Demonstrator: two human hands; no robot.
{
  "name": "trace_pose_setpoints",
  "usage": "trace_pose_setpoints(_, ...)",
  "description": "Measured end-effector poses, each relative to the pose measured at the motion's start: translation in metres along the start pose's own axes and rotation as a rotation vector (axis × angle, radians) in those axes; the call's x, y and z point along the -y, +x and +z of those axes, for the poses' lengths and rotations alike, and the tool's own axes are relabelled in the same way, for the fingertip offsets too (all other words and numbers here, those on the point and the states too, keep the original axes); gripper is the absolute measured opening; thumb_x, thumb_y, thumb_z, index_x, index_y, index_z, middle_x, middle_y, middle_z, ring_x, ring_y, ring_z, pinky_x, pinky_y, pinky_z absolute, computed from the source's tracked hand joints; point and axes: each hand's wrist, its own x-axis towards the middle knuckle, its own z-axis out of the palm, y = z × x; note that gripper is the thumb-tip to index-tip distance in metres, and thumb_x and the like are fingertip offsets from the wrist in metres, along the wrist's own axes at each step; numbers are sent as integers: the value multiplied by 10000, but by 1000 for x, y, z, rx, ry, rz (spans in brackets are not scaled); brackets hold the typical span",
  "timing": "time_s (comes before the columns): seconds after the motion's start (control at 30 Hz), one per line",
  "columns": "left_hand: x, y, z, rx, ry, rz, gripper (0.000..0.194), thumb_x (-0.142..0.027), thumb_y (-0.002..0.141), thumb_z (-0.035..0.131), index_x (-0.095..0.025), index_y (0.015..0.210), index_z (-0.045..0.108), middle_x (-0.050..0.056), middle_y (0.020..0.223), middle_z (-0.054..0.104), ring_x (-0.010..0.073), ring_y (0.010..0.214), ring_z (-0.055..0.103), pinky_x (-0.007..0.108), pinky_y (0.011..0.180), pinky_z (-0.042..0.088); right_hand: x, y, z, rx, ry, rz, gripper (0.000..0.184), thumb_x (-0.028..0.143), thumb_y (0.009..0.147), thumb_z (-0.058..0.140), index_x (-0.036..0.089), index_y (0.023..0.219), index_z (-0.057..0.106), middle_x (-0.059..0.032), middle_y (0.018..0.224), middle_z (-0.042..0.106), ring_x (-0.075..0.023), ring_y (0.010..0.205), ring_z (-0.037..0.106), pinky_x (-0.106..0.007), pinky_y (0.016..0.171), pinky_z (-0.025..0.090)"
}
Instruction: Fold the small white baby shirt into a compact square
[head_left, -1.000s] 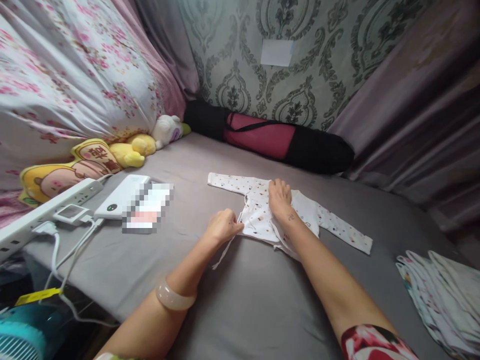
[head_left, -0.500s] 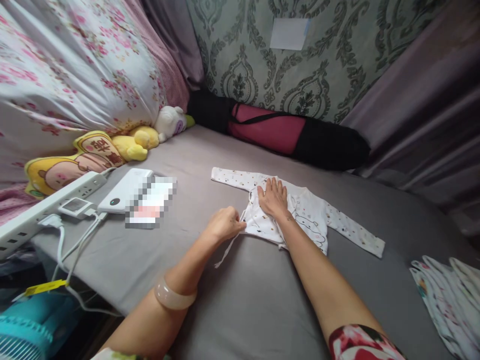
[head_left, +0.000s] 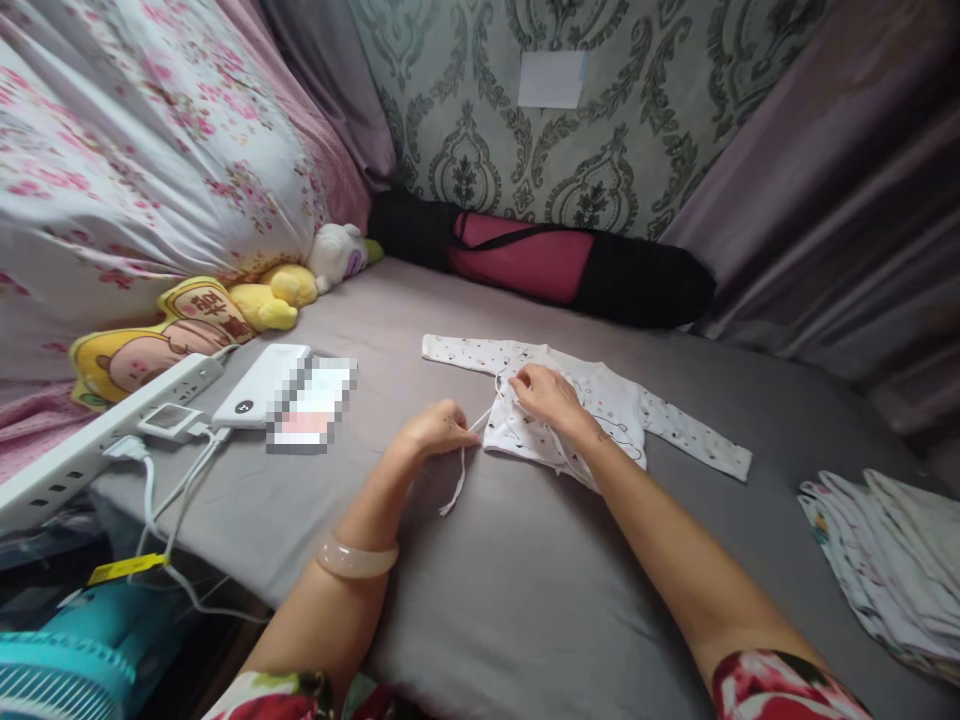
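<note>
The left hand (head_left: 444,428) pinches a thin white tie (head_left: 461,478) between thumb and fingertips, its loose end trailing toward the viewer below the hand. The right hand (head_left: 546,395), fingers drawn together, rests over the front of a small white printed shirt (head_left: 615,410); whether its fingertips grip a second cord or only the cloth cannot be told. The shirt lies under the right hand and just right of the left hand, on a grey sheet (head_left: 480,610). One sleeve extends beyond the hands toward the left, the other away to the right of the right hand; an outlined animal figure shows beside the right wrist. A pale bangle (head_left: 358,557) encircles the left forearm.

Left of the left hand: a white power bank (head_left: 262,385) beside a pixelated flat item (head_left: 313,400), with a white power strip (head_left: 112,440) farther left and plush toys (head_left: 274,295) behind. Nearer the viewer on that side stands a teal fan (head_left: 67,655). Well beyond both hands, a black and red long bag (head_left: 525,260) lies along the patterned wall (head_left: 465,165). Well to the right of the right hand: a stack of folded cloths (head_left: 885,570).
</note>
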Motion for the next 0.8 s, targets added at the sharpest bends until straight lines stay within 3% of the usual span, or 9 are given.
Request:
trace_pose_setpoints(0.07, 6, -1, -5, 5, -14, -23, 219, -371, 671, 627, -157, 621, 615, -23, 517, 501, 106, 503, 442, 231, 502, 298, 8, -15, -4, 150, 53, -12, 307, 451, 905, 482, 205, 853, 659, -41, 854, 682, -202, 811, 615, -267, 667, 417)
trace_pose_setpoints(0.13, 12, -2, -11, -29, -28, -45, 221, -375, 674, 621, -161, 620, 619, -20, 511, 501, 111, 498, 440, 240, 504, 295, 13, -26, -3, 227, 76, -28, 258, 436, 838, 573, 205, 740, 634, -16, 737, 660, -178, 713, 597, -246, 574, 366)
trace_pose_setpoints(0.3, 30, -6, -26, -132, -71, -65, 283, -394, 726, 582, -173, 552, 614, -9, 463, 478, 114, 466, 416, 248, 496, 287, 11, -26, 5, 261, 208, -38, 106, 235, 769, 617, 182, 677, 613, 7, 652, 620, -131, 631, 562, -207, 521, 329)
trace_pose_setpoints(0.47, 50, -6, -36, -200, -155, -63, 286, -408, 734, 588, -177, 581, 655, -23, 444, 466, 104, 442, 370, 235, 463, 260, -4, -3, -27, 480, 431, 41, 122, 207, 818, 605, 150, 720, 648, 3, 621, 615, -93, 496, 502, -189, 452, 327)
trace_pose_setpoints(0.53, 57, -6, -40, -234, -158, -82, 287, -409, 749, 583, -175, 596, 646, -24, 462, 477, 105, 449, 381, 234, 465, 265, -14, 6, -45, 329, 419, 139, 138, 206, 865, 567, 135, 836, 681, -40, 731, 670, -110, 547, 553, -200, 483, 368)
trace_pose_setpoints(0.63, 63, -5, -43, -304, -164, -119, 303, -407, 798, 540, -163, 646, 638, -9, 512, 525, 117, 486, 438, 234, 495, 300, -29, 5, -57, -114, 208, 306, 267, 203, 920, 507, 140, 1142, 642, -105, 979, 694, -197, 821, 644, -262, 679, 462)
trace_pose_setpoints(0.67, 63, -5, -43, -330, -175, -120, 306, -399, 818, 519, -156, 681, 645, 6, 562, 573, 125, 520, 479, 232, 520, 328, -32, 0, -55, -201, 132, 332, 316, 209, 932, 495, 151, 1224, 601, -116, 1049, 682, -230, 927, 637, -292, 755, 467)
trace_pose_setpoints(0.7, 63, -5, -43, -358, -179, -119, 308, -391, 834, 500, -149, 719, 653, 25, 626, 620, 134, 563, 519, 232, 552, 356, -33, -8, -50, -239, 73, 331, 352, 217, 941, 484, 161, 1279, 565, -121, 1106, 668, -256, 1014, 615, -318, 818, 461)
trace_pose_setpoints(0.8, 54, -4, -43, -468, -129, -124, 318, -386, 858, 464, -149, 814, 671, 65, 775, 692, 161, 677, 592, 241, 632, 397, -26, -42, -27, -153, 28, 166, 370, 211, 961, 432, 169, 1314, 537, -113, 1199, 634, -263, 1119, 573, -335, 926, 434)
